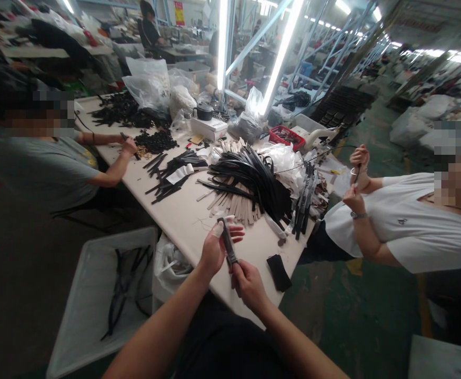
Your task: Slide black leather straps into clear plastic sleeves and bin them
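Observation:
Above the near edge of the table, a short dark strap (227, 238), perhaps folded, is held between my two hands. My left hand (213, 248) pins its upper end under the thumb, which has a pale covering; the other fingers stretch out behind it. Lower down, my right hand (249, 284) pinches the strap's bottom end between thumb and fingers. Just beyond my hands lies a large fanned pile of black straps (254, 173) with pale undersides. A small black rectangular piece (279, 272) rests on the table to the right of my right hand.
A white bin (76, 295) with several black straps stands at lower left, beside a white sack (169, 268). Co-workers sit left (49, 158) and right (388, 216) of the table (167, 216), hands busy. Black parts, plastic bags and a red basket (287, 137) lie farther back.

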`<state>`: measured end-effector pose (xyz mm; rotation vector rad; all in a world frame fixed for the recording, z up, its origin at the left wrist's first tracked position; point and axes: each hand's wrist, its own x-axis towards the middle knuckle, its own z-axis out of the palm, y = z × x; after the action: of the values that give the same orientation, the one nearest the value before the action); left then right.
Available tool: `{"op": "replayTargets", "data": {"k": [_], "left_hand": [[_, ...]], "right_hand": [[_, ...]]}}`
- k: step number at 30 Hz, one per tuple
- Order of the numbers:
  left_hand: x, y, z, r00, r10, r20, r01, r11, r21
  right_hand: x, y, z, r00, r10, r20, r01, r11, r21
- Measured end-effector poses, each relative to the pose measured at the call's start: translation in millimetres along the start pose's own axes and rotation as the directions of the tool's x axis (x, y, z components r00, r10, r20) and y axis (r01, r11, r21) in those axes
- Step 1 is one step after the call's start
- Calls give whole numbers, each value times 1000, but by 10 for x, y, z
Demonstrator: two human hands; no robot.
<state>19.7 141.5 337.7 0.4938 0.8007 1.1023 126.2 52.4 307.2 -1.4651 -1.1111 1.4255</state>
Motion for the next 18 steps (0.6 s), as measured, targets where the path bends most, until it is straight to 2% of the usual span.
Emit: {"op": "replayTargets", "data": {"k": [3,7,10,13,18], "left_hand": [[104,36,69,999,34,-1,-34,996,79],[-54,-244,113,1000,-1,-6,1,998,67],[-173,-366,70,998,-26,-56,27,1000,11],[-195,-317,30,997,-41,-60,41,999,4],[-115,-57,76,1000,-4,21,4,1000,4]], "right_hand": [[24,-64,18,999,-26,-19,25,999,-28],[108,-147,-3,984,-149,-96,132,977,-166],[103,-140,-26,984,-170,-58,155,967,-202],[80,-125,-38,992,-127,-6,124,979,-163],[110,-172,-24,987,-150,-49,140,976,-165]]}}
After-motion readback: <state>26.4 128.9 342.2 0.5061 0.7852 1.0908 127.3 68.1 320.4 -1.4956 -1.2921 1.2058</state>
